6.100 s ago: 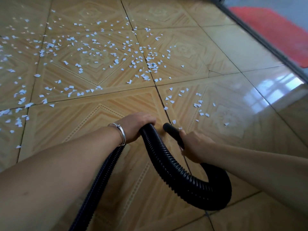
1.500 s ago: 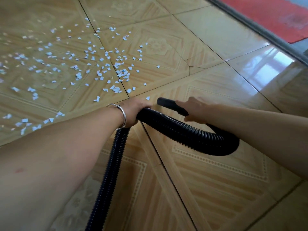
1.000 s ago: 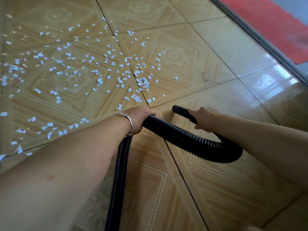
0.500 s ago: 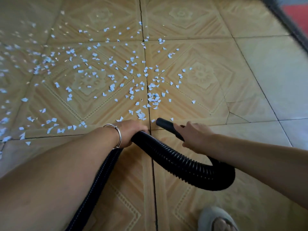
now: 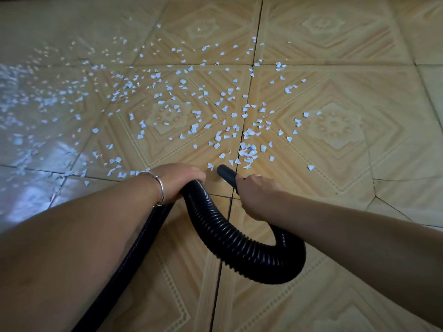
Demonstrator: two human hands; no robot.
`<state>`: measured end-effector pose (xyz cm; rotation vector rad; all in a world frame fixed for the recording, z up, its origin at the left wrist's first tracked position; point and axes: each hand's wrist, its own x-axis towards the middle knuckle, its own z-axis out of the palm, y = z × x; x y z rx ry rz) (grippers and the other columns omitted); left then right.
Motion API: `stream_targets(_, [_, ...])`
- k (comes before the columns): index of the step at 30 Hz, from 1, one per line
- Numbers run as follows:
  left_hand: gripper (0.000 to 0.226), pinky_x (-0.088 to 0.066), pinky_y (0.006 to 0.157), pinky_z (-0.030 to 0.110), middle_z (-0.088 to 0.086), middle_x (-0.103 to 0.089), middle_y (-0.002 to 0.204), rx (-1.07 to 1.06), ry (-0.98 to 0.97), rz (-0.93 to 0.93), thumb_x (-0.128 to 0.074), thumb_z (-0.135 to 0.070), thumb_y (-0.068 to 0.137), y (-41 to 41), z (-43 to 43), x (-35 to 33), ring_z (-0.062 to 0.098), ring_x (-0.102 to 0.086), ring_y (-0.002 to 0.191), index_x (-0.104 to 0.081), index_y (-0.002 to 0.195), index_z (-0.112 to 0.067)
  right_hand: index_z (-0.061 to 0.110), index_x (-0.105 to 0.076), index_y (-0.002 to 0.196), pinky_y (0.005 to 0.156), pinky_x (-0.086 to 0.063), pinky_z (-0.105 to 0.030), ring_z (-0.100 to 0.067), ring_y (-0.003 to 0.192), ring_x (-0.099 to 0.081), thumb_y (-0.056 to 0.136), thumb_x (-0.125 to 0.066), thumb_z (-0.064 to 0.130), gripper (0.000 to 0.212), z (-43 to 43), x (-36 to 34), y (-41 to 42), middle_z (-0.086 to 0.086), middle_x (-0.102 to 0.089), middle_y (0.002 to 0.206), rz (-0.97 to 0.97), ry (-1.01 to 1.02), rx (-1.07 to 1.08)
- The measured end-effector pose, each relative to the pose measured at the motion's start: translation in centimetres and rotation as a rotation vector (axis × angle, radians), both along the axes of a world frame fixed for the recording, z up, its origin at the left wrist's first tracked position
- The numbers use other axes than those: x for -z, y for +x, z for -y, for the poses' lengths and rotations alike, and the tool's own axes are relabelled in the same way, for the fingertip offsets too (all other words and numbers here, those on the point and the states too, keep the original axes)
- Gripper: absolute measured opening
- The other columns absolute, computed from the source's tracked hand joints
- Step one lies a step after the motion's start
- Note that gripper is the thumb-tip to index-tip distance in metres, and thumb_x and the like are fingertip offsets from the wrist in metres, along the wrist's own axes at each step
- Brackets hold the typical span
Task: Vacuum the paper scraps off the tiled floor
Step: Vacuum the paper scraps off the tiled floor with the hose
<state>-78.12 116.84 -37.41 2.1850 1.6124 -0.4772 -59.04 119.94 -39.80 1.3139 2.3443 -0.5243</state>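
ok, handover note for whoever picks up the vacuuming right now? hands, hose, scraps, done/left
Left hand: grip round the ribbed hose, at the top of its loop.
Right hand: grip round the nozzle, tip low at the near edge of the scatter.
Paper scraps: spread over the tiled floor ahead and to the left, densest just beyond the tip.
Done: the tiles nearest the person show no scraps.
Left: the whole visible scatter.

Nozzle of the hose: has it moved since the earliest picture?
Yes. The nozzle has moved forward, across the tile joint, to the near edge of the paper scraps.
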Motion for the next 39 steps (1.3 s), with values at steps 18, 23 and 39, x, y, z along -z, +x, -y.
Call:
stream_targets(18, [0.027,-0.038,0.078,0.021,-0.011,-0.054,0.094,0.209,-0.028,-0.014,-0.059,-0.006,0.08,-0.2,-4.4,-0.7,0.012,-0.051,0.091,-0.058,0.104,-0.018,0.008,-0.042,0.127,0.063,-0.039,-0.03,-0.023,0.094,-0.058,0.092,-0.056,0.013,0.038,-0.9,-0.1,1.1,-0.007,-0.058,0.108,0.073,0.06,0.279])
stream_targets(23, [0.028,-0.033,0.069,0.02,-0.018,-0.039,0.072,0.195,0.024,0.082,-0.06,-0.005,0.077,-2.0,-3.9,-0.2,0.011,-0.044,0.08,-0.048,0.084,-0.03,0.01,-0.046,0.124,0.057,-0.038,-0.027,-0.019,0.077,-0.05,0.091,-0.056,0.014,0.034,-0.5,-0.5,0.4,-0.003,-0.055,0.095,0.114,0.103,0.206])
stream_targets(39, [0.025,-0.04,0.068,0.03,-0.002,-0.049,0.096,-0.172,0.085,-0.012,-0.06,-0.028,0.082,-5.0,-1.8,-0.1,0.023,-0.052,0.09,-0.053,0.105,-0.023,0.011,-0.041,0.133,0.063,-0.038,-0.03,-0.02,0.081,-0.049,0.092,-0.057,0.013,0.044,-1.1,0.3,-4.3,-0.007,-0.058,0.106,0.077,0.1,0.159])
